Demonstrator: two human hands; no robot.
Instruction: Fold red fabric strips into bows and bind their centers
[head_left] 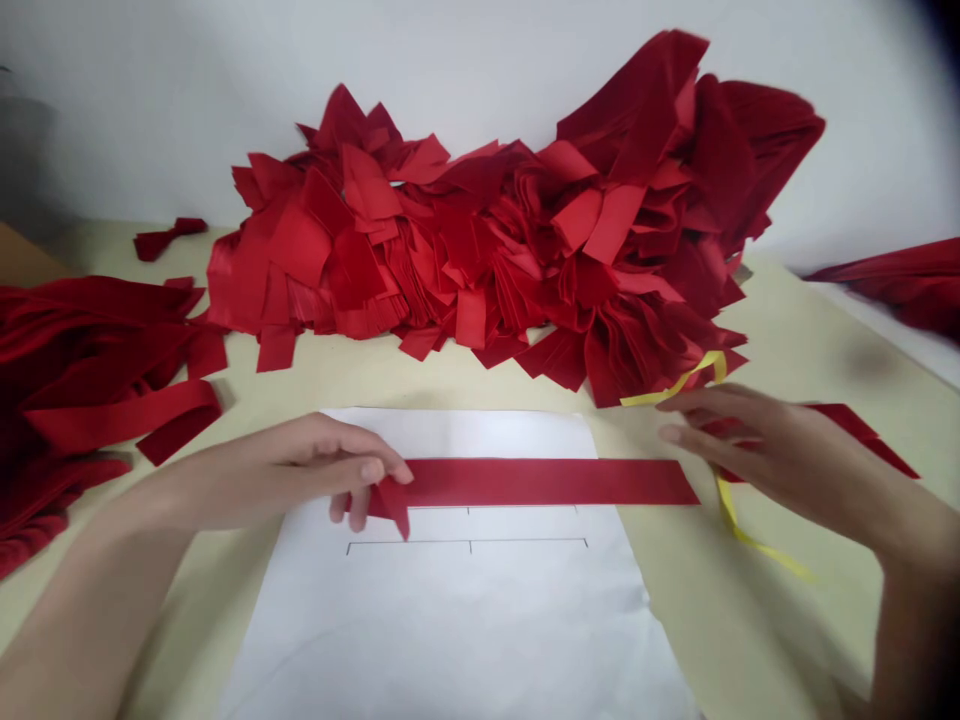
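Note:
On the printed sheet lies a flat red ribbon strip (540, 482), its right end reaching past the paper's edge. My left hand (352, 468) is closed on its left end, where a short piece folds over and points down. My right hand (735, 430) hovers right of the strip, with thumb and forefinger apart. A narrow curled yellow strip (757, 545) passes behind the right hand and shows above and below it; whether it touches the fingers I cannot tell. The white paper (450, 630) carries thin black lines with tick marks below the ribbon.
A large heap of folded red ribbon pieces (465, 250) stands along the wall. More red ribbons (82, 350) are piled at the left, with a small red bow-shaped piece (169, 238) behind. Red pieces (862, 440) lie beyond my right hand, and another red bundle (900, 280) is at the right edge.

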